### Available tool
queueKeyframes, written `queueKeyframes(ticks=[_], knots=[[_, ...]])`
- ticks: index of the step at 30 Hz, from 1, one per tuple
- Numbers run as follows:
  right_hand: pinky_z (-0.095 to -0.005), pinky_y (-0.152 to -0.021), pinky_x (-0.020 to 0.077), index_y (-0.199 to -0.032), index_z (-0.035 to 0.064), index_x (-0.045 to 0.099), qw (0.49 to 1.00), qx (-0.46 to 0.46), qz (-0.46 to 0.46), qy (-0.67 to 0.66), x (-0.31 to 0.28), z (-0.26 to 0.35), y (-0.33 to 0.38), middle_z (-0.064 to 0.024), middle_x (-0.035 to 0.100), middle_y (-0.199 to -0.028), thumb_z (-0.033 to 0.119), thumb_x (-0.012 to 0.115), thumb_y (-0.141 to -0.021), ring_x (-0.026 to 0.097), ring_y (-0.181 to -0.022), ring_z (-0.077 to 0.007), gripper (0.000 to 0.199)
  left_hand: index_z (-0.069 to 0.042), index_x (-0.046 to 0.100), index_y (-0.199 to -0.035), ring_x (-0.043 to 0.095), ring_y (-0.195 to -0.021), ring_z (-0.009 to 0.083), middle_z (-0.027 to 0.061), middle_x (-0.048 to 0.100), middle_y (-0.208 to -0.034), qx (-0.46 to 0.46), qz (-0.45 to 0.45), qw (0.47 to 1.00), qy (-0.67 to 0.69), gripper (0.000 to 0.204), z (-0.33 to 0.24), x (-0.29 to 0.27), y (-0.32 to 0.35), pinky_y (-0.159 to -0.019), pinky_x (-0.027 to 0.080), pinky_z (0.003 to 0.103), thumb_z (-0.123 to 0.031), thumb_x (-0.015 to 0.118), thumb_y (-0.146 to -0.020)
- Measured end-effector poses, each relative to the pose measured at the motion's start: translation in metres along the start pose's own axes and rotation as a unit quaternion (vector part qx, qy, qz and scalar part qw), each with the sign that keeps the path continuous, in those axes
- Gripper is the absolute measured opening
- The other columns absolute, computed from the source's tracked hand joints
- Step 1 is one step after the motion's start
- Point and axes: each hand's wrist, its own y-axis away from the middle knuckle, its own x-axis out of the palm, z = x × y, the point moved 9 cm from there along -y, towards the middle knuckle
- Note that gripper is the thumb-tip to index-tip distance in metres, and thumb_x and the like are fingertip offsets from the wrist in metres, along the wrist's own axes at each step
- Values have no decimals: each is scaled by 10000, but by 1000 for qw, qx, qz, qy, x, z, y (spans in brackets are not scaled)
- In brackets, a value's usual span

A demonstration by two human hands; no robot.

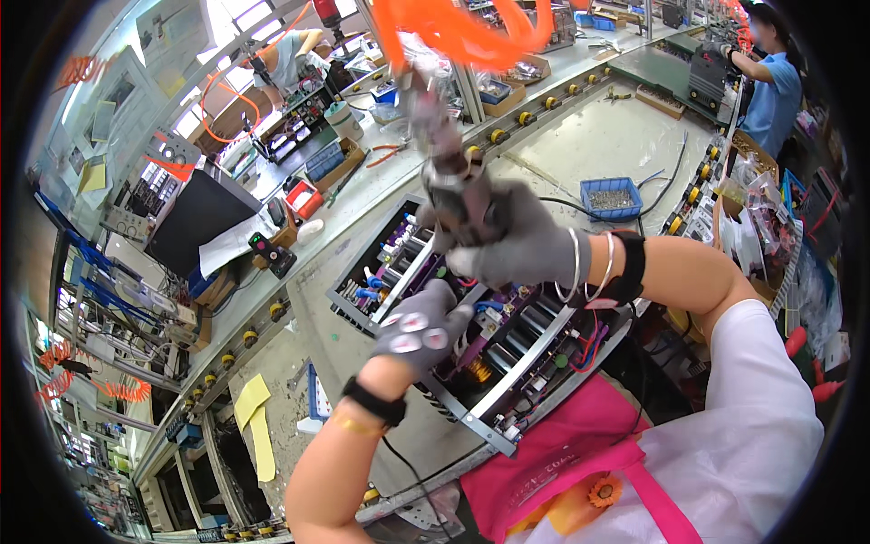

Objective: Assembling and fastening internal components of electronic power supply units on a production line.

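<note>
An open electronics chassis (pixel 494 433) with circuit boards, wires and coils lies on the workbench in front of me. My left hand (pixel 419 328), in a grey glove, rests palm-down on the boards in the middle of the chassis and holds nothing that shows. My right hand (pixel 517 243), also gloved, is closed around a grey powered screwdriver (pixel 446 154) that hangs from an orange coiled hose (pixel 462 32). The tool sits above the chassis's far side. Its tip is hidden behind my hand.
A blue parts bin (pixel 610 198) stands on the conveyor mat to the right. A red box (pixel 304 197) and a black case (pixel 195 218) sit at the left. Yellow rollers (pixel 249 338) line the bench rails. Another person in blue (pixel 772 86) works at the far right.
</note>
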Motion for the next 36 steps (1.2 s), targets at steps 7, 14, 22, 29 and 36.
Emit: queueKeyframes(ticks=[7,14,22,29,36], knots=[[-277,-561,519,-1102,-23,541,965,-213,-60,-144,-11,86,-53,-84,639,-803,-10,647,-773,641,-656,-154,347,10,519,-1140,413,-429,34,195,642,-955,-11,-146,778,611,231,43,-95,79,-334,306,151,-78,454,-937],[-315,-614,552,-1129,-17,498,927,-234,-27,-293,31,81,-76,-97,635,-866,-22,647,-760,646,-717,-179,398,-59,546,-929,384,-404,44,-19,511,-624,-61,-155,663,730,285,75,-58,38,-297,284,173,-342,572,-921],[-379,-774,559,-1265,22,466,938,-178,31,-295,48,63,-77,-120,618,-1003,39,580,-801,643,-827,-165,478,-54,549,-1011,432,-484,49,76,608,-833,12,-188,624,759,156,85,-62,30,-335,326,175,-181,583,-925],[-400,-799,557,-1283,13,431,947,-163,6,-276,44,60,-69,-130,618,-993,53,573,-780,638,-834,-168,524,-62,558,-1008,396,-503,59,25,512,-767,-5,-159,573,804,186,71,-52,31,-355,330,184,-233,556,-936],[-403,-791,545,-1283,17,423,944,-168,34,-284,51,61,-67,-126,612,-1001,61,585,-784,637,-836,-181,526,-35,549,-985,367,-465,48,4,492,-698,21,-100,554,826,289,56,-48,25,-347,318,172,-318,497,-959]])
